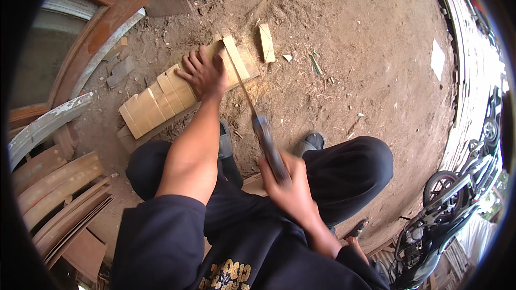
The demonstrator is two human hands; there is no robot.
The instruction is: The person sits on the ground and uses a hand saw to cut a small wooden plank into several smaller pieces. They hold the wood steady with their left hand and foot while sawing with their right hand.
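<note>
My left hand [207,75] presses on a pale wooden board [156,104], its fingers spread over the top. The board lies slantwise, with several lines or cuts across its face, on another piece of wood [248,63] that shows at its right end. In my right hand [290,182] is a handsaw [270,150], gripped by its dark, motion-blurred handle. Its thin blade reaches away from me to the board's right part, crossing it beside my left thumb. A narrow strip at that end lies right of the blade.
A small wood offcut [266,43] lies on the dirt ground past the board. Wooden frames [80,37] and stacked curved planks [59,182] stand at the left. A motorcycle [441,215] is at the right. Behind my right side, another person's sandalled foot [356,229] shows.
</note>
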